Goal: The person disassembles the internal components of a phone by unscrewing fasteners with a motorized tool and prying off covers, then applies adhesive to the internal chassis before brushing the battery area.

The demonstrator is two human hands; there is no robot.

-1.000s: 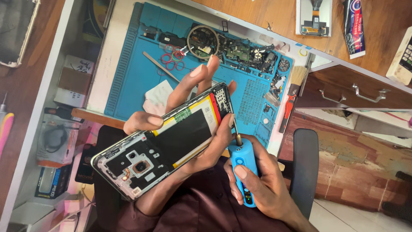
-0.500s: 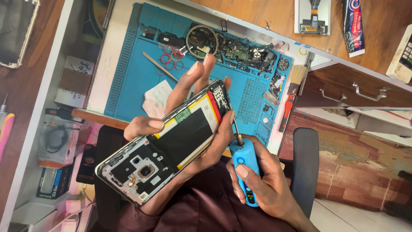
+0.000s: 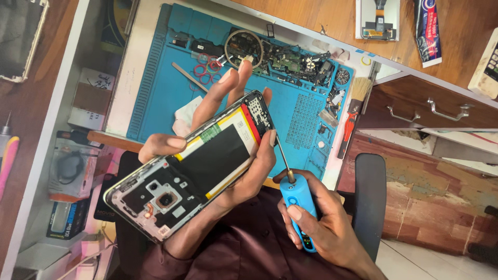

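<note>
My left hand (image 3: 228,150) cradles an opened smartphone (image 3: 189,166) with its back cover off, showing a black battery, a yellow and red strip and a camera module. Thumb and fingers wrap around its long edges. My right hand (image 3: 316,223) grips a blue electric screwdriver (image 3: 298,207). Its thin metal bit (image 3: 282,155) reaches up to the phone's upper right edge, close to my left fingertips. Both hands hover over my lap, in front of the desk.
A blue repair mat (image 3: 161,88) lies on the desk with a round ring-shaped part (image 3: 244,47), red rings, small circuit boards and screws. A brush (image 3: 353,111) rests at its right edge. Drawers (image 3: 425,109) are at right, boxes at left, a chair arm (image 3: 369,202) beside me.
The phone has tilted and shifted slightly lower left in my left hand. The screwdriver has stayed at the phone's upper right edge.
</note>
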